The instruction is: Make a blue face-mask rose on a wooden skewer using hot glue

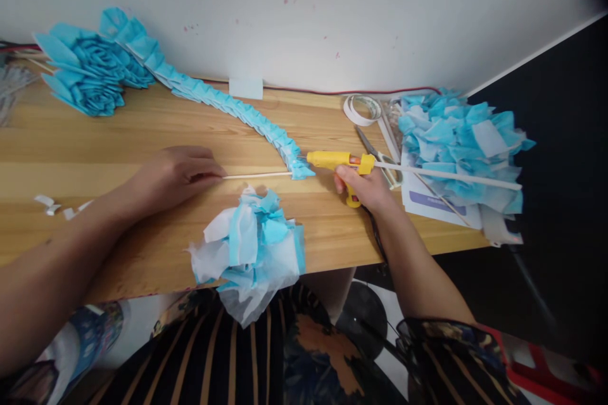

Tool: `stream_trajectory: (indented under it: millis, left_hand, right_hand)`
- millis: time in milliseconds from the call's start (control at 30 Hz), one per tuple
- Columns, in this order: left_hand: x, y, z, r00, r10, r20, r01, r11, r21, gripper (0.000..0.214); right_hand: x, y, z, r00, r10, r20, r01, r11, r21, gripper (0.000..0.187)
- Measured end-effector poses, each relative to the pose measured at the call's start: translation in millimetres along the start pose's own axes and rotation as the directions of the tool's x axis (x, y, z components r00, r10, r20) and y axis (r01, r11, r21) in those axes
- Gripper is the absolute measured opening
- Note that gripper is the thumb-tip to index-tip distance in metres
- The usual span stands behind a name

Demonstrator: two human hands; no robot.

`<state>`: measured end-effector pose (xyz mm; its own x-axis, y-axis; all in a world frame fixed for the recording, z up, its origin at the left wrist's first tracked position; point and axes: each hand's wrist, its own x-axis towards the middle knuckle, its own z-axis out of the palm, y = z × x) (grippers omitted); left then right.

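Note:
My left hand (183, 177) is closed on the near end of a thin wooden stick (256, 175) lying low over the table. The stick's other end meets the tip of a long strip of folded blue petals (237, 107), which curves back to the upper left. My right hand (363, 186) grips a yellow glue gun (332, 160), its nozzle pointing left, close to the strip's end. A long white glue stick (451, 175) sticks out of the gun's back. Between my hands, nearer me, lies a loose pile of blue and white fabric pieces (256, 240).
Finished blue fabric roses (95, 66) lie at the back left. A roll of tape (362, 110), scissors (380, 155) and a heap of blue petals (460, 133) sit on the right. White scraps (47, 204) are at the left. A cable (304, 88) runs along the wall.

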<state>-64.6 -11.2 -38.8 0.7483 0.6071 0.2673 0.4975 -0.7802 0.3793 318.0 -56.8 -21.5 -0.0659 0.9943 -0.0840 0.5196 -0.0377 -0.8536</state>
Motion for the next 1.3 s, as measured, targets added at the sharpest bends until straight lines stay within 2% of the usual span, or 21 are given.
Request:
stream_trajectory:
  millis: [267, 667, 800, 933, 1033, 1167, 1300]
  left_hand:
    - [0, 0, -0.1, 1.0, -0.021, 0.012, 0.021, 1.0, -0.013, 0.032]
    - [0, 1, -0.6, 0.999, -0.036, 0.015, 0.036, 0.999, -0.018, 0.028]
    - [0, 1, -0.2, 1.0, -0.02, 0.002, 0.021, 0.999, -0.028, 0.027]
    - [0, 0, 0.0, 1.0, -0.013, 0.003, 0.013, 1.0, -0.025, 0.028]
    - [0, 0, -0.1, 1.0, -0.01, 0.006, 0.01, 1.0, -0.025, 0.028]
    - [0, 1, -0.6, 1.0, -0.009, 0.003, 0.009, 1.0, -0.022, 0.028]
    - [0, 1, -0.7, 0.999, -0.028, 0.017, 0.029, 0.999, -0.028, 0.029]
  right_hand:
    - [0, 0, 2, 0.998, 0.061, -0.021, -0.061, 0.998, 0.001, 0.049]
    - [-1, 6, -2, 1.0, -0.017, 0.023, 0.018, 0.999, -0.043, 0.049]
    - [-5, 4, -12, 0.997, -0.077, -0.003, 0.077, 0.997, -0.013, 0.043]
    - [-10, 2, -19, 0.997, -0.062, -0.052, 0.064, 0.997, 0.032, 0.042]
    - [-11, 3, -20, 0.998, -0.062, -0.02, 0.063, 0.997, 0.055, 0.041]
    - [-10, 1, -18, 0.998, -0.052, 0.039, 0.051, 0.999, 0.005, 0.042]
    - [-8, 0, -18, 0.993, -0.098, 0.068, 0.1, 0.995, -0.028, 0.041]
